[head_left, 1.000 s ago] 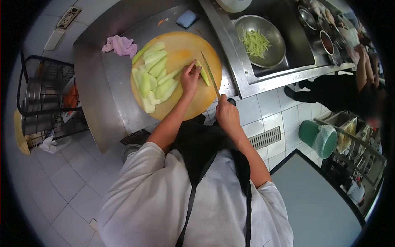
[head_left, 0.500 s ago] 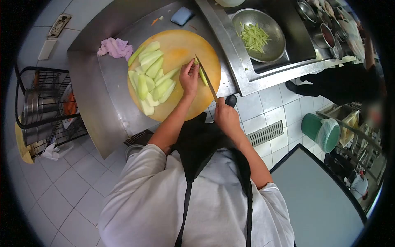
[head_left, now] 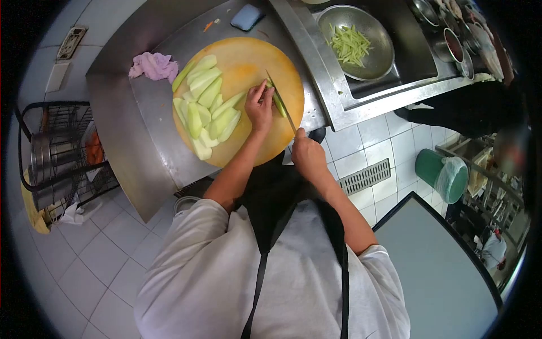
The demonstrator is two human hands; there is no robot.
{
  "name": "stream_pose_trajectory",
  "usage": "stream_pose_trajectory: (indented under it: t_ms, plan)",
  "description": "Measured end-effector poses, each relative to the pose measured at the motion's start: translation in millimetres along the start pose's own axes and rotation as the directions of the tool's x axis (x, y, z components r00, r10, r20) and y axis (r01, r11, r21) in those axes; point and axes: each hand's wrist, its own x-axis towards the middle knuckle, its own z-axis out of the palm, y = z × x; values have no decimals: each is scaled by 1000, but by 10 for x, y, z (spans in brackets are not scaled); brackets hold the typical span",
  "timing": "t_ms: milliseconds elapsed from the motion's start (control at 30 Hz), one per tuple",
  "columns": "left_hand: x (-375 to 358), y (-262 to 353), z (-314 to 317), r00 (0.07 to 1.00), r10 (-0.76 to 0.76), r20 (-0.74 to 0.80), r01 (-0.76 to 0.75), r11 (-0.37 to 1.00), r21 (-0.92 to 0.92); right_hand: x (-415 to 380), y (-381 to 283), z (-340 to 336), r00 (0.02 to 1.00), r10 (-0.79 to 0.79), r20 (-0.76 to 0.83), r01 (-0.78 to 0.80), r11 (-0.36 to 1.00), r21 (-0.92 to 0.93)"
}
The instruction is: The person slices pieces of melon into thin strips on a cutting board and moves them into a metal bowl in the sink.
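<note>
On the round yellow cutting board (head_left: 237,150) lies a heap of pale green vegetable pieces (head_left: 205,106), left of my hands. My left hand (head_left: 259,105) has its fingers bent and pressed on a green piece (head_left: 279,105) near the board's right side. The knife (head_left: 285,107) runs along that piece, its tip pointing away from me. Its handle is in my right hand (head_left: 309,152), closed at the board's right edge. Thin green strips (head_left: 350,45) lie in a metal bowl (head_left: 377,63) beyond the board to the right.
A pink cloth (head_left: 153,66) and a blue sponge (head_left: 247,17) lie on the metal counter (head_left: 148,121). The bowl sits in a sink (head_left: 415,59). A wire rack (head_left: 62,152) holds pots at left. Another person (head_left: 468,110) in dark clothes stands at right, near a green bin (head_left: 427,168).
The whole view has shifted slightly. The right hand and knife have moved a little against the board. The left hand stays on the green piece. The other person's legs have moved.
</note>
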Motion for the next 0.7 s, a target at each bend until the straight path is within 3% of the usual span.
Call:
stream_pose_trajectory:
  t_ms: [67, 167, 267, 467, 567, 700]
  plan:
    - [2, 23, -35, 997, 81, 8, -82, 992, 96, 70, -11, 40, 1000, 12, 14, -11, 1000, -27]
    - [1, -3, -54, 995, 99, 23, -101, 991, 85, 251, -63, 85, 999, 26, 34, -24, 998, -56]
    - [-2, -52, -59, 1000, -12, 24, 13, 1000, -9, 470, -84, 173, 999, 30, 36, -27, 997, -73]
    - [-9, -44, -13, 999, 44, -16, -44, 999, -22, 577, 7, 219, 999, 18, 27, -17, 1000, -25]
    - [-41, -67, -15, 993, -119, -5, 113, 958, -264, 584, 134, 152, 1000, -14, 23, 13, 997, 75]
    - [-48, -17, -52, 992, -127, -3, 123, 965, -230, 508, 130, 55, 998, -39, -51, 46, 990, 131]
